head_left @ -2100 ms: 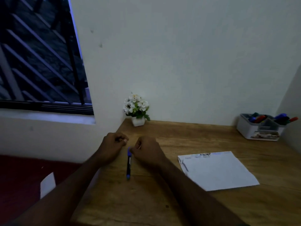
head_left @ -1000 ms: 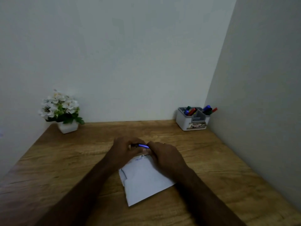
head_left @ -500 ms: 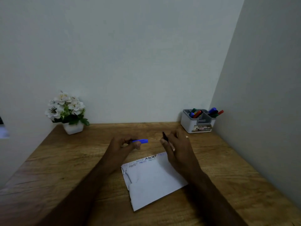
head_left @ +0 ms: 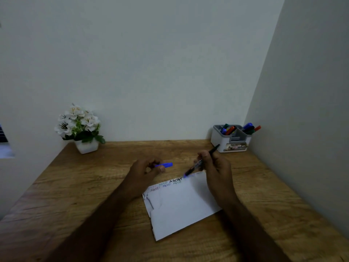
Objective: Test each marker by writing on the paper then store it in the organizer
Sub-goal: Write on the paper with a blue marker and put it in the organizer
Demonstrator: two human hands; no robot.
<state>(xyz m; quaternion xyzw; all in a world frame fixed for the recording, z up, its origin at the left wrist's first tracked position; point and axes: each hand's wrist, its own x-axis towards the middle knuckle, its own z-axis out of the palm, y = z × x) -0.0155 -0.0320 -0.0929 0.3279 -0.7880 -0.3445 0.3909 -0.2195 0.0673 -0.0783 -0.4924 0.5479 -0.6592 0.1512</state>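
Marker, light and stiff, is sitting pinched mid-barrel in the right hand, tip nearing the paper; left hand is pinching its blue cap.

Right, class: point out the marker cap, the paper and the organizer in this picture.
marker cap point(head_left: 165, 165), head view, on the blue cap's free end past the left hand's grip.
paper point(head_left: 181, 207), head view, on the sheet's blank middle.
organizer point(head_left: 220, 141), head view, on its white front wall.
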